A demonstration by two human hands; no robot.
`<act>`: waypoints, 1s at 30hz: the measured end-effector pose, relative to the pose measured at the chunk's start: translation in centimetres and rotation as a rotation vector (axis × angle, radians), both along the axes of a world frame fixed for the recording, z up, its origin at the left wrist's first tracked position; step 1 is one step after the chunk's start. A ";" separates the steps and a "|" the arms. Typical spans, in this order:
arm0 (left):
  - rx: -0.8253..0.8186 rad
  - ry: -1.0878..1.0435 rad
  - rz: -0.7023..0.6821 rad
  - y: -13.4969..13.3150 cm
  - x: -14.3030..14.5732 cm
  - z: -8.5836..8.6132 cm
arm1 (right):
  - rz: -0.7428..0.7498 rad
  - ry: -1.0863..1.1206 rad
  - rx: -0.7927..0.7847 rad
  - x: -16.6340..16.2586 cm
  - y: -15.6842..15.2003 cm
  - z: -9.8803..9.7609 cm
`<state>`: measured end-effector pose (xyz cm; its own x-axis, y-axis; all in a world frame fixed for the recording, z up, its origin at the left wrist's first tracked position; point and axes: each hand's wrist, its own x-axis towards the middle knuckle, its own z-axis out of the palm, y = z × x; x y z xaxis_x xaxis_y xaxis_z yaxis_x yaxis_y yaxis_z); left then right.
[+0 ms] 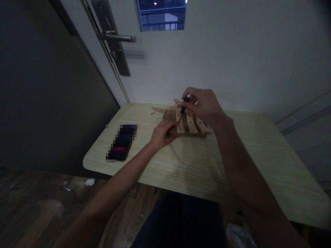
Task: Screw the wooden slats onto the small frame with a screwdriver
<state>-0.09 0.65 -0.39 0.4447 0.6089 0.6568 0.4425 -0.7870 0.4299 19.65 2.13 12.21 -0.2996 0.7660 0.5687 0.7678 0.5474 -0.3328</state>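
Note:
My right hand (200,103) is closed around the black handle of a screwdriver (183,108). The tool tilts down, its tip at a pale wooden slat (180,128) with holes in it. Several such slats lie side by side across a darker brown wooden board (199,135). My left hand (163,133) grips the board's left front, fingers over the top by the slat and thumb along the near edge. A small screw (153,113) lies on the table to the left, near a loose pale wooden piece (157,109).
A phone (121,143) lies on the left part of the pale wood-grain table (258,162). Behind the table stands a white door (232,51) with a metal handle (119,38) and a small window. Paper scraps (90,182) are on the floor at left.

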 end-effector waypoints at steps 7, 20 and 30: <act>-0.019 0.027 0.015 0.1 0.0 0.0 | 0.014 -0.051 -0.010 0.4 0.2 -0.9; -0.003 0.021 0.014 -0.1 0.1 0.2 | 0.009 -0.046 -0.039 -0.1 -0.8 0.6; -0.028 0.018 0.019 -0.1 0.1 0.1 | -0.167 -0.044 0.002 -1.4 -0.6 -0.4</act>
<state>0.00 0.57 -0.25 0.4442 0.6354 0.6317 0.4654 -0.7661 0.4433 18.29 1.50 11.82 -0.1928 0.8064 0.5591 0.8619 0.4115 -0.2963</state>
